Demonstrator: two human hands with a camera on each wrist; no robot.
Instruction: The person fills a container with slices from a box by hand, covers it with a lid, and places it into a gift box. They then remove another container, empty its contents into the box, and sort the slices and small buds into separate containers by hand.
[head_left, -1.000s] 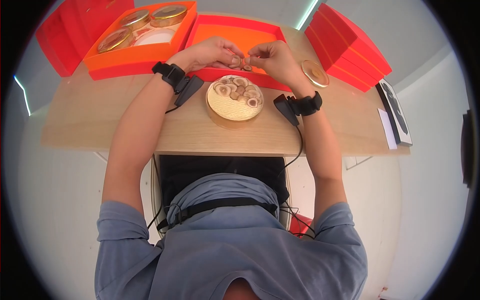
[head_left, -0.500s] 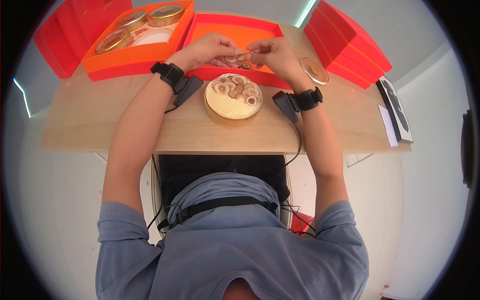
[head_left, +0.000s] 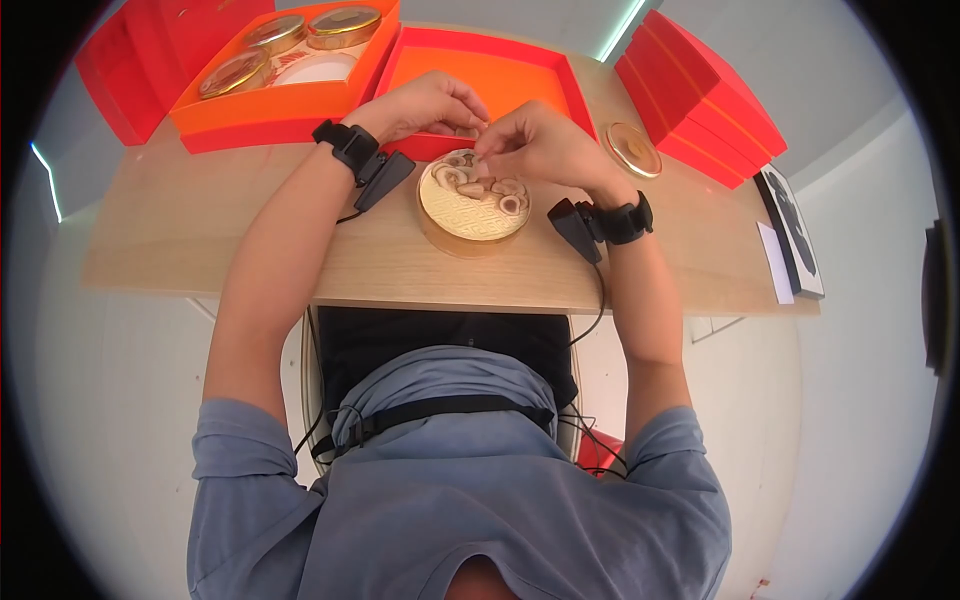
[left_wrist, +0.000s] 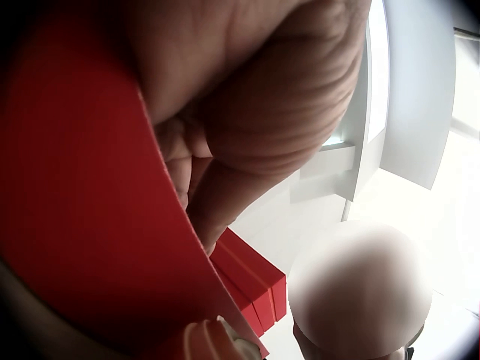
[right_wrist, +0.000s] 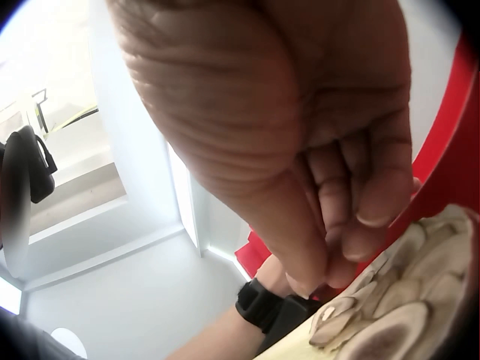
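Observation:
A round gold tin stands on the table, dried round slices with brown rims lying over the far part of its woven-patterned gold top. My right hand reaches over the tin, thumb and forefinger pinching a dried slice at the far edge of the group; the fingers mostly cover it. The right wrist view shows these fingertips right beside overlapping slices. Beyond the tin, my left hand hangs over the near wall of a red tray with an orange inside. I cannot tell what its bent fingers hold.
An orange box with several gold-lidded tins stands at the back left, a red box behind it. Right of the tray lie a round gold lid and stacked red boxes. A black-and-white flat box sits at the right edge.
My right hand has moved from beside the left hand over the tray toward me, down to the slices on the tin. The left hand stays over the tray.

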